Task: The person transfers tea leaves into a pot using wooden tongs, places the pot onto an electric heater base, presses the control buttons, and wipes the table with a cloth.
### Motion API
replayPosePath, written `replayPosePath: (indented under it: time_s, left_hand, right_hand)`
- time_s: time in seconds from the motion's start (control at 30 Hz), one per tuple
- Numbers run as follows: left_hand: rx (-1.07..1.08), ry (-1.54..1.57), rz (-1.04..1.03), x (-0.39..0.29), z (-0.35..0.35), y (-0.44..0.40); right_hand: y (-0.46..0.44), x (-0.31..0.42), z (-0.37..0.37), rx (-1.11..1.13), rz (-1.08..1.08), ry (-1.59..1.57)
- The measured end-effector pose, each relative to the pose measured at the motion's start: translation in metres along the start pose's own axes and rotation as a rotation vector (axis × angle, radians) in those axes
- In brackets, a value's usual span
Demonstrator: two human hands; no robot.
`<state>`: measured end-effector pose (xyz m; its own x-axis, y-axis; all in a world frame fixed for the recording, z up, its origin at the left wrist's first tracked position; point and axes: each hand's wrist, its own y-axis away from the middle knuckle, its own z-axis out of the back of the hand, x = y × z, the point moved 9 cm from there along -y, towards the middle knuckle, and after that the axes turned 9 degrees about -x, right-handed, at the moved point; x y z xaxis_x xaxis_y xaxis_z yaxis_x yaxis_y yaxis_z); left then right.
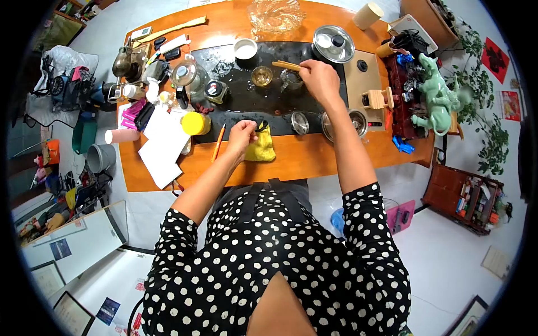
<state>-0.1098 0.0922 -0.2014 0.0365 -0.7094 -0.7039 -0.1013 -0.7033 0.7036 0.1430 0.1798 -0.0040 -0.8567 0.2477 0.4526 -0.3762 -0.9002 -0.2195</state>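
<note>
My right hand (320, 81) is closed round a pair of wooden tongs (287, 65), whose tips point left over the dark tea tray (241, 103). Just below the tongs stands a clear glass cup (291, 82). A small glass bowl of pale liquid (261, 77) is to its left, and a white cup (245, 49) lies farther back. Near the tray's front edge, the fingers of my left hand (242, 136) are pinched together by a small black item (261, 126), too small to name. A yellow cloth (262, 147) lies beside that hand.
A glass kettle (189, 78), a jar (216, 91) and a yellow-lidded tub (195, 124) stand at left. An orange pencil (218, 143) lies near the front edge. At right are a lidded steel pot (333, 43), a small glass dish (300, 123) and a green animal figurine (437, 95).
</note>
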Motion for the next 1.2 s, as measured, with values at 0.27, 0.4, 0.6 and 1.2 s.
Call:
replayPosePath:
  time_s: [0.27, 0.4, 0.6, 1.2]
  left_hand:
    - [0.073, -0.034, 0.015, 0.008, -0.04, 0.002]
    - [0.091, -0.043, 0.025, 0.019, -0.047, 0.0]
    - [0.024, -0.059, 0.039, 0.006, -0.035, 0.011]
    - [0.273, 0.105, -0.094, -0.078, -0.09, 0.046]
  right_hand:
    - [0.016, 0.025, -0.039, 0.076, 0.161, 0.089]
    - [0.029, 0.026, -0.093, 0.009, 0.383, 0.221]
    - [0.034, 0.027, -0.089, -0.076, 0.373, 0.161]
    - [0.083, 0.056, 0.06, -0.257, 0.28, -0.106]
